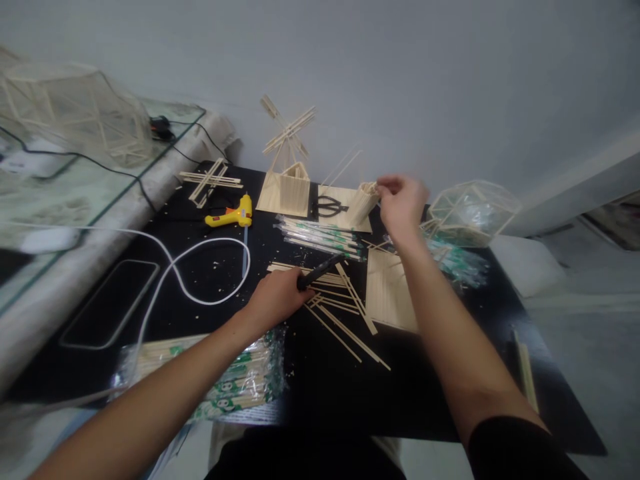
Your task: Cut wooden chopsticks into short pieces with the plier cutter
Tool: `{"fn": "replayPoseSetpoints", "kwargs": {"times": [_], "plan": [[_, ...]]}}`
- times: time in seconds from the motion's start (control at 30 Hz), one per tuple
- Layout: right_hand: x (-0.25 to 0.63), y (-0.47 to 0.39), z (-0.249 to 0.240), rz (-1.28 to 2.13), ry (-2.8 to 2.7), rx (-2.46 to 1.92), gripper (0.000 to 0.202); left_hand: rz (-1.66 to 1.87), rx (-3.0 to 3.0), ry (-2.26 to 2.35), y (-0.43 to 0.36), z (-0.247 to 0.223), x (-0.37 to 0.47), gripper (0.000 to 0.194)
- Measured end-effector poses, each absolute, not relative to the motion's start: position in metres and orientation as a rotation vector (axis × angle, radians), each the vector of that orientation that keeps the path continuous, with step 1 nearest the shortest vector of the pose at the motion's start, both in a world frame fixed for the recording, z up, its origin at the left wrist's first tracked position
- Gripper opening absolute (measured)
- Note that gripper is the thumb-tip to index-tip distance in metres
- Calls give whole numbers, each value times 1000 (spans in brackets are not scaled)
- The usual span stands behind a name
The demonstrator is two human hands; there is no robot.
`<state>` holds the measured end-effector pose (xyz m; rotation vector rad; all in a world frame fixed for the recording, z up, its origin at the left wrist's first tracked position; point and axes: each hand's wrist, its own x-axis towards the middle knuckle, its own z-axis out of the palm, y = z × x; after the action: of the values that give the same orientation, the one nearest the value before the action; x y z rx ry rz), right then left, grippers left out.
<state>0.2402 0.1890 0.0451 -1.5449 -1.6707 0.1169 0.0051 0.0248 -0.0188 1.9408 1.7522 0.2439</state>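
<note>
My left hand (280,293) is closed around a dark, slender tool (323,270) above a loose pile of thin wooden sticks (345,327). My right hand (403,200) reaches to the back, its fingers pinched at the top edge of a small upright stick bundle (364,203) on a flat wooden base (335,200). Black scissors (331,207) lie on that base. Beside it stands a windmill-like stick model (293,180) with crossed blades. Partly under my right forearm lies a flat stick panel (387,287).
A yellow glue gun (235,213), a white cable (200,301) and crossed sticks (210,181) are at the left. Wrapped stick packs (240,380) lie in front, with another (320,237) mid-table. A polyhedral stick frame (473,213) stands at right.
</note>
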Motion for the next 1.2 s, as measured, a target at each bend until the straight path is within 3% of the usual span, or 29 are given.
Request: {"fn": "replayPoseSetpoints", "kwargs": {"times": [0.3,0.47,0.73,0.87,1.0,1.2], "plan": [[237,184,43,89,-1820,-1621,34,197,1938,1745,27,-20,5,23],[231,186,38,79,-1876,-1627,28,207,1946,1747,26,-20,6,24],[225,187,43,27,-1859,-1662,18,460,1892,1742,26,-10,5,24],[224,185,49,-5,-1722,-1555,25,541,1841,1762,25,-6,5,23],[219,166,57,371,-1561,-1331,35,723,1741,1722,25,-10,3,26],[211,95,54,1176,-1310,-1103,21,1063,1384,1455,26,-8,1,30]]}}
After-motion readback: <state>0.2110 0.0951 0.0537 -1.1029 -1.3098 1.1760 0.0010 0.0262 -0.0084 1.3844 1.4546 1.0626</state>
